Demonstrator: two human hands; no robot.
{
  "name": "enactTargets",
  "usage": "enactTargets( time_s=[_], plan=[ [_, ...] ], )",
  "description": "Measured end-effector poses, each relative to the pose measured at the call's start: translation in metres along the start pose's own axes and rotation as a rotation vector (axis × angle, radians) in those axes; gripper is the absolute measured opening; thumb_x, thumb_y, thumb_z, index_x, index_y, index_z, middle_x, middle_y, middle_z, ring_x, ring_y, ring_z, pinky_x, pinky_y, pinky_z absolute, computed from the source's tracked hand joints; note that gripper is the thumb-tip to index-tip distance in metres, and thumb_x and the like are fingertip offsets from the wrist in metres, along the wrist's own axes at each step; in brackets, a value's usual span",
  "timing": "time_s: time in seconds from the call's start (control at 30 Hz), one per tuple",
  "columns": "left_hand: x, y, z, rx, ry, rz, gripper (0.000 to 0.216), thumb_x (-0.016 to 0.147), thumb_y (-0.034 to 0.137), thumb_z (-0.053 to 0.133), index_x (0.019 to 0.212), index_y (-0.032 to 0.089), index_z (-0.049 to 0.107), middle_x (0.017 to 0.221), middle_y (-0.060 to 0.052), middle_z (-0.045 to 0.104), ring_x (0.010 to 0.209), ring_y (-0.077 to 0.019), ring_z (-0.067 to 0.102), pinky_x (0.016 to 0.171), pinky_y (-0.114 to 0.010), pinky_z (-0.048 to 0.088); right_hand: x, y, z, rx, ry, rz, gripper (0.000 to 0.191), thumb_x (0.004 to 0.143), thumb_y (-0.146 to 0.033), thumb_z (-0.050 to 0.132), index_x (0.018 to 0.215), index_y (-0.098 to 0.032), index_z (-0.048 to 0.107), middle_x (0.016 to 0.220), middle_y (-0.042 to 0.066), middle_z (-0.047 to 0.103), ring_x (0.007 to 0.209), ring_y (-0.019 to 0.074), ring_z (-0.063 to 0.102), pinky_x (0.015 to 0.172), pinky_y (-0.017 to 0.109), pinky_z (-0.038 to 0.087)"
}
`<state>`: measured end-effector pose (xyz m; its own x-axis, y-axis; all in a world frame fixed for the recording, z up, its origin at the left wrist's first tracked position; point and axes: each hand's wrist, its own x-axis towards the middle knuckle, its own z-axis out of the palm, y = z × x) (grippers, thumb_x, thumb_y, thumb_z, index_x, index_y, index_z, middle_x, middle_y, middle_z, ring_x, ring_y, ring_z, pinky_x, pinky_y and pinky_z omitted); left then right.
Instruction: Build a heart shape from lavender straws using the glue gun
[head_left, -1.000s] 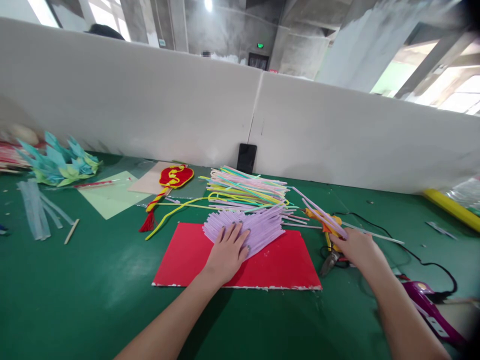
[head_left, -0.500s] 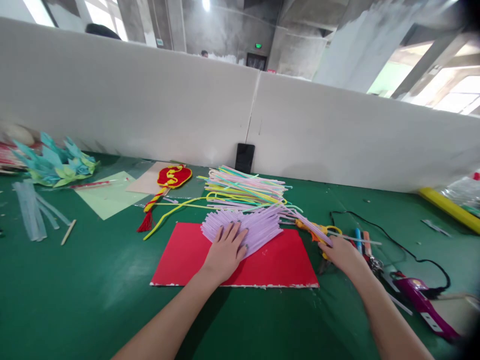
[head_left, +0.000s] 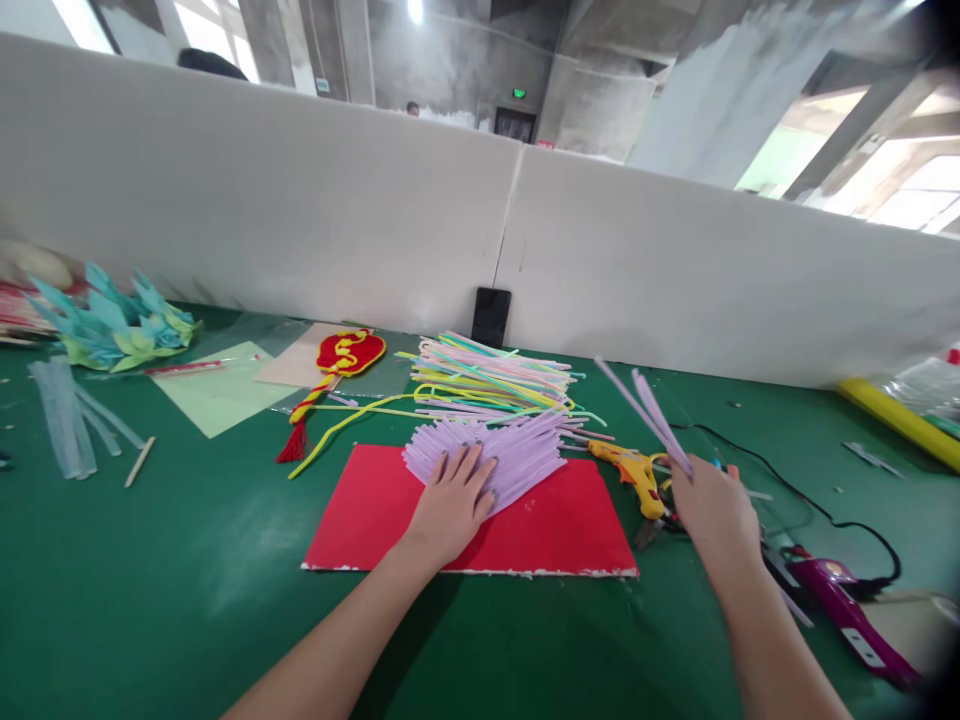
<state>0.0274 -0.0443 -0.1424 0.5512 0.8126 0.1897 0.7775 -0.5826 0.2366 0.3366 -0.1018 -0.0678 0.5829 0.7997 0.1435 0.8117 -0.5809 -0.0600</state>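
Note:
My left hand (head_left: 453,503) lies flat, fingers spread, on a fan of purple straws (head_left: 517,456) glued onto a red card (head_left: 555,532) on the green table. My right hand (head_left: 711,505) is closed on a few loose purple straws (head_left: 642,408), which stick up and to the left above the table. It hovers right of the card, just past the yellow-handled scissors (head_left: 636,472). Behind the card lies a pile of mixed coloured straws (head_left: 491,382).
A purple glue gun (head_left: 847,610) with a black cord (head_left: 817,508) lies at the right. A red and yellow tassel ornament (head_left: 337,365), green paper (head_left: 217,396), blue-green paper flowers (head_left: 116,325) and clear glue sticks (head_left: 64,425) are at the left. A white partition (head_left: 375,220) backs the table.
My right hand has lifted the loose purple straws off the table, up and to the right, away from the card. My left hand stays pressed on the straw fan.

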Motion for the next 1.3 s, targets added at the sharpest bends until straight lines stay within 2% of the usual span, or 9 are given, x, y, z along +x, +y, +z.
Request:
enactTargets(
  time_s=[0.1, 0.23, 0.4, 0.63, 0.8, 0.9, 1.1, 1.2, 1.3],
  plan=[
    [0.0, 0.0, 0.0, 0.004, -0.005, 0.0, 0.044, 0.095, 0.035, 0.036, 0.137, 0.025, 0.042, 0.148, -0.005, 0.035, 0.137, -0.0248, 0.029, 0.111, -0.048, 0.022, -0.019, -0.026, -0.011, 0.061, 0.11, -0.113, 0.035, 0.091, -0.024, 0.032, 0.109, -0.021, 0.062, 0.1, 0.01, 0.068, 0.083, 0.0227, 0.062, 0.065, 0.03, 0.038],
    [0.001, 0.0, -0.001, 0.004, -0.027, -0.003, 0.044, 0.095, 0.035, 0.036, 0.137, 0.025, 0.042, 0.149, -0.005, 0.034, 0.137, -0.0249, 0.029, 0.111, -0.048, 0.022, -0.039, -0.071, 0.0, 0.131, 0.008, -0.223, 0.029, 0.088, -0.022, 0.038, 0.106, -0.02, 0.061, 0.103, 0.01, 0.067, 0.087, 0.0223, 0.062, 0.063, 0.027, 0.038],
    [0.001, 0.003, -0.005, -0.013, -0.064, -0.025, 0.045, 0.094, 0.036, 0.038, 0.138, 0.026, 0.04, 0.15, -0.005, 0.032, 0.138, -0.0251, 0.027, 0.112, -0.049, 0.021, -0.045, -0.105, 0.032, 0.152, -0.223, -0.214, 0.026, 0.09, -0.031, 0.041, 0.108, -0.022, 0.058, 0.095, 0.009, 0.069, 0.085, 0.0233, 0.065, 0.063, 0.028, 0.038],
    [0.002, -0.004, -0.014, -0.087, -0.048, -0.051, 0.045, 0.094, 0.032, 0.038, 0.138, 0.025, 0.039, 0.15, -0.004, 0.033, 0.137, -0.0218, 0.029, 0.113, -0.047, 0.021, -0.048, -0.096, 0.053, 0.197, -0.233, -0.179, 0.022, 0.09, -0.031, 0.044, 0.108, -0.021, 0.052, 0.089, 0.006, 0.068, 0.081, 0.0216, 0.065, 0.06, 0.026, 0.036],
    [0.008, -0.034, -0.022, -0.05, 0.202, -0.424, 0.04, 0.091, 0.025, 0.04, 0.129, 0.014, 0.05, 0.142, -0.014, 0.044, 0.133, -0.0274, 0.035, 0.111, -0.05, 0.021, -0.05, -0.094, 0.054, 0.192, -0.223, -0.187, 0.02, 0.09, -0.032, 0.044, 0.106, -0.022, 0.051, 0.086, 0.006, 0.068, 0.08, 0.0223, 0.066, 0.058, 0.026, 0.034],
    [0.009, -0.051, -0.023, -0.186, 0.303, -0.633, 0.038, 0.086, 0.025, 0.048, 0.117, 0.006, 0.057, 0.139, -0.023, 0.043, 0.133, -0.0345, 0.034, 0.11, -0.054, 0.016, -0.05, -0.094, 0.055, 0.204, -0.199, -0.195, 0.021, 0.089, -0.032, 0.045, 0.107, -0.022, 0.05, 0.089, 0.006, 0.068, 0.08, 0.0218, 0.065, 0.059, 0.027, 0.034],
    [0.013, -0.06, -0.019, -0.369, 0.335, -0.639, 0.016, 0.082, 0.021, 0.053, 0.092, 0.015, 0.064, 0.126, -0.017, 0.057, 0.122, -0.0319, 0.048, 0.108, -0.06, 0.008, -0.051, -0.093, 0.06, 0.235, -0.165, -0.187, 0.021, 0.089, -0.034, 0.047, 0.106, -0.022, 0.048, 0.092, 0.004, 0.067, 0.08, 0.0214, 0.064, 0.058, 0.027, 0.034],
    [0.016, -0.06, -0.02, -0.521, 0.377, -0.612, 0.014, 0.078, 0.021, 0.057, 0.09, 0.017, 0.061, 0.114, -0.014, 0.063, 0.111, -0.0292, 0.056, 0.103, -0.053, 0.027, -0.052, -0.094, 0.061, 0.251, -0.147, -0.174, 0.023, 0.088, -0.032, 0.048, 0.108, -0.022, 0.046, 0.094, 0.004, 0.067, 0.081, 0.0211, 0.064, 0.058, 0.027, 0.033],
    [0.019, -0.058, -0.026, -0.7, 0.434, -0.547, 0.021, 0.075, 0.022, 0.057, 0.096, 0.018, 0.057, 0.098, -0.008, 0.067, 0.092, -0.0223, 0.063, 0.085, -0.037, 0.046, -0.054, -0.095, 0.06, 0.261, -0.138, -0.164, 0.022, 0.088, -0.031, 0.048, 0.108, -0.021, 0.047, 0.094, 0.005, 0.066, 0.081, 0.0199, 0.064, 0.059, 0.027, 0.034]
  ],
)
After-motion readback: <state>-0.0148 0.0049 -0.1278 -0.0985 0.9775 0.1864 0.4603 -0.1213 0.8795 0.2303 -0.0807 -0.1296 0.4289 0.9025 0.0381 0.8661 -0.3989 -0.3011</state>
